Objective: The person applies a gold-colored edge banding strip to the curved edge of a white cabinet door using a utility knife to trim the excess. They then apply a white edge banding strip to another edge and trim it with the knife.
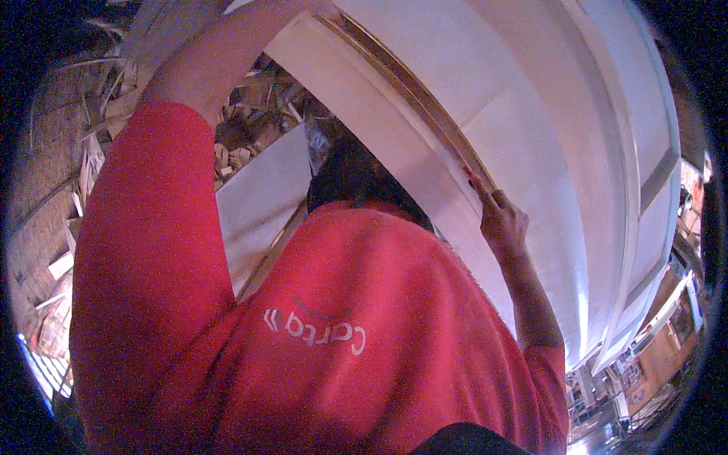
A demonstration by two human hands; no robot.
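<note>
A long, narrow brown wooden strip (425, 101) runs along a large white panelled surface (523, 144), from the upper middle down to the right. Along its lower end, my right hand (503, 220) grips the strip, one finger stretched out on it. Raised at the upper left is my left arm (220, 61), reaching toward the strip's upper end. The picture's top edge cuts off most of that hand, so its fingers are hidden. My red shirt (379, 303) fills the lower middle.
Wood scraps and shavings (254, 114) litter the ground on the left. A pale flat board (265, 197) lies beyond my left sleeve. More white panels with raised ribs (626, 167) extend to the right. Cluttered objects (644, 371) stand at the lower right.
</note>
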